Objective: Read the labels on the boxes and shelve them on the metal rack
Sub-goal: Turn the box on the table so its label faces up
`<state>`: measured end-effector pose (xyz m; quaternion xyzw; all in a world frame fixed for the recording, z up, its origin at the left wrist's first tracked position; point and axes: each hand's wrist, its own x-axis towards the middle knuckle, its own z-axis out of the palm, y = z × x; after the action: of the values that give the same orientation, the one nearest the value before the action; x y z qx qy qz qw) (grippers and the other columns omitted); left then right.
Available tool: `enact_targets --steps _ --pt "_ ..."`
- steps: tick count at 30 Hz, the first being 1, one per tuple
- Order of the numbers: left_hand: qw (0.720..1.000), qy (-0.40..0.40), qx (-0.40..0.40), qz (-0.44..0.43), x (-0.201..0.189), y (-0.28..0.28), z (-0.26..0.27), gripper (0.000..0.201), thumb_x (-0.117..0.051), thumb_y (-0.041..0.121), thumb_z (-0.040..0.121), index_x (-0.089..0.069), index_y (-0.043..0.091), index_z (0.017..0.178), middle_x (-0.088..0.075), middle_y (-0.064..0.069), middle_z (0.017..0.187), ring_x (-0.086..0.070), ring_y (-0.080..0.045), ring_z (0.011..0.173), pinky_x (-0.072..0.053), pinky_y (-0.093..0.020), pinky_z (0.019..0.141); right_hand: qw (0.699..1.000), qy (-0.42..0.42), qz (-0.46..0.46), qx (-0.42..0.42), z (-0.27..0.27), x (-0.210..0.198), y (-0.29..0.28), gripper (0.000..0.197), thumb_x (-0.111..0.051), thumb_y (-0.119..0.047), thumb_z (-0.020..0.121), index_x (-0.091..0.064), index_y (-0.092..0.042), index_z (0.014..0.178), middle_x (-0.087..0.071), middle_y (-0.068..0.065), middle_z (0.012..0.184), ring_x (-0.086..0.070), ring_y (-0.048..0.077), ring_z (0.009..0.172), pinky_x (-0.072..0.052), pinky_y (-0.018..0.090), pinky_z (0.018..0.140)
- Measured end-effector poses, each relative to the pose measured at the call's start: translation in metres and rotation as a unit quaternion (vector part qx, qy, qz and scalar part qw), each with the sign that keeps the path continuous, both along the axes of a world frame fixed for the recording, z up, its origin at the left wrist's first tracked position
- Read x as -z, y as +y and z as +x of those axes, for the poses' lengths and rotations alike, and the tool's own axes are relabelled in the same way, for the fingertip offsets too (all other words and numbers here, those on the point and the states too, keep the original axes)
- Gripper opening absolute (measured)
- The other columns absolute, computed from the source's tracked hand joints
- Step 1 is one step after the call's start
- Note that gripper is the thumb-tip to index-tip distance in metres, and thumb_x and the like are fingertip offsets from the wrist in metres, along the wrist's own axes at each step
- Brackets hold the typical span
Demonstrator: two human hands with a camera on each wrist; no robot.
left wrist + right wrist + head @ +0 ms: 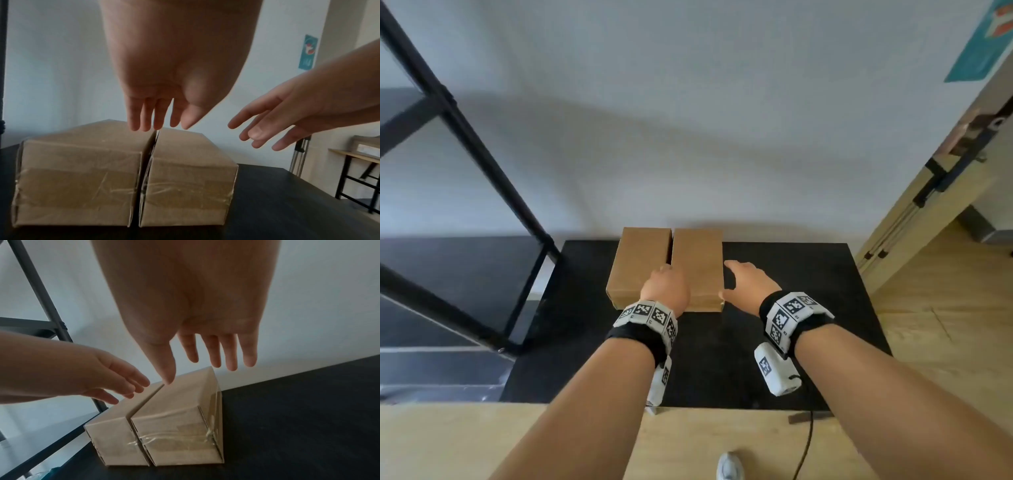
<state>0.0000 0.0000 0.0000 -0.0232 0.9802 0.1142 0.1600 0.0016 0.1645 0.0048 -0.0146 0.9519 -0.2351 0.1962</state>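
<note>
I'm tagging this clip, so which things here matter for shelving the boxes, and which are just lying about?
For the job:
- left box
- right box
- metal rack
- left hand, fingers straight over the boxes
- right hand, open beside the right box

Lying about:
- teal poster
- black cable
- black table under the boxes

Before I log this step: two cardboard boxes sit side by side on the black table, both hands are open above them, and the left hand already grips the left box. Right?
Not quite. The left hand grips nothing: in the left wrist view its straight fingers hover above the gap between the two boxes. The rest holds, with the right hand open too, over the black table.
</note>
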Motion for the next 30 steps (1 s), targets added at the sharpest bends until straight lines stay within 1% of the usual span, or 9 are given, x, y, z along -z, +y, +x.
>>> enact_targets --steps 3,9,12,14,19,23,25,27,30 --pt "0.998 -0.010 -0.022 -0.055 0.006 0.008 -0.005 0.036 -0.037 0.005 0.098 -0.053 0.004 0.131 -0.056 -0.015 0.132 -0.048 -0.031 0.126 -0.046 -0.041 0.100 1.000 -0.023 -0.008 -0.011 -0.009 0.015 0.002 0.063 -0.056 -0.034 0.091 -0.034 -0.021 0.149 -0.045 0.012 0.144 -0.051 0.032 0.125 -0.047 0.046 0.100" --pt "0.997 0.015 -0.030 -0.069 0.016 0.018 -0.008 0.036 -0.039 0.005 0.097 -0.051 0.005 0.131 -0.054 -0.014 0.132 -0.046 -0.030 0.125 -0.043 -0.038 0.099 0.998 -0.044 -0.025 -0.027 -0.022 0.030 0.004 0.061 -0.051 -0.029 0.096 -0.030 -0.016 0.152 -0.041 0.014 0.149 -0.049 0.030 0.130 -0.043 0.042 0.105" --pt "0.998 -0.002 -0.067 0.009 0.018 0.022 -0.011 0.037 -0.039 0.003 0.098 -0.050 0.006 0.133 -0.051 -0.014 0.132 -0.047 -0.031 0.124 -0.044 -0.039 0.101 0.998 -0.042 -0.038 -0.005 -0.024 0.034 0.007 0.062 -0.050 -0.029 0.096 -0.028 -0.015 0.153 -0.040 0.014 0.149 -0.050 0.030 0.128 -0.044 0.040 0.103" --pt "0.989 -0.017 -0.115 0.089 0.022 0.025 -0.012 0.037 -0.037 0.002 0.099 -0.051 0.006 0.133 -0.050 -0.015 0.133 -0.052 -0.032 0.120 -0.045 -0.040 0.100 0.999 -0.032 -0.039 0.019 -0.022 0.036 0.011 0.061 -0.050 -0.029 0.096 -0.028 -0.017 0.152 -0.041 0.015 0.146 -0.055 0.032 0.121 -0.048 0.040 0.096" --pt "0.946 -0.053 -0.215 0.237 0.034 0.032 -0.004 0.048 -0.031 0.006 0.100 -0.043 0.010 0.146 -0.041 -0.016 0.144 -0.054 -0.034 0.120 -0.048 -0.040 0.099 0.998 -0.008 -0.035 0.058 -0.008 0.043 0.020 0.058 -0.051 -0.029 0.096 -0.030 -0.020 0.150 -0.045 0.015 0.137 -0.063 0.032 0.101 -0.052 0.037 0.080" --pt "0.914 -0.008 -0.240 0.328 0.042 0.035 0.006 0.049 -0.036 0.014 0.102 -0.042 0.020 0.149 -0.052 -0.009 0.143 -0.059 -0.026 0.119 -0.052 -0.037 0.094 0.995 -0.002 -0.051 0.085 0.003 0.045 0.025 0.057 -0.054 -0.029 0.094 -0.034 -0.020 0.147 -0.048 0.014 0.132 -0.063 0.031 0.100 -0.052 0.037 0.079" --pt "0.907 0.017 -0.226 0.354 0.043 0.035 0.008 0.048 -0.036 0.014 0.103 -0.044 0.024 0.149 -0.054 -0.006 0.141 -0.058 -0.022 0.119 -0.051 -0.032 0.090 0.993 -0.003 -0.069 0.097 0.005 0.047 0.026 0.057 -0.056 -0.029 0.093 -0.036 -0.020 0.145 -0.051 0.014 0.130 -0.062 0.031 0.102 -0.051 0.037 0.082" --pt "0.909 0.050 -0.208 0.358 0.040 0.034 0.010 0.047 -0.035 0.015 0.103 -0.047 0.026 0.147 -0.054 -0.004 0.138 -0.055 -0.022 0.121 -0.050 -0.037 0.097 0.990 -0.014 -0.088 0.105 0.007 0.049 0.025 0.058 -0.057 -0.030 0.092 -0.036 -0.020 0.145 -0.055 0.015 0.128 -0.061 0.031 0.107 -0.051 0.039 0.088" --pt "0.931 0.110 -0.173 0.303 0.033 0.035 0.015 0.044 -0.036 0.013 0.104 -0.054 0.025 0.142 -0.053 -0.003 0.133 -0.047 -0.024 0.125 -0.044 -0.043 0.105 0.985 -0.054 -0.114 0.115 0.011 0.053 0.023 0.058 -0.056 -0.028 0.092 -0.035 -0.022 0.146 -0.058 0.013 0.129 -0.060 0.031 0.111 -0.049 0.040 0.093"
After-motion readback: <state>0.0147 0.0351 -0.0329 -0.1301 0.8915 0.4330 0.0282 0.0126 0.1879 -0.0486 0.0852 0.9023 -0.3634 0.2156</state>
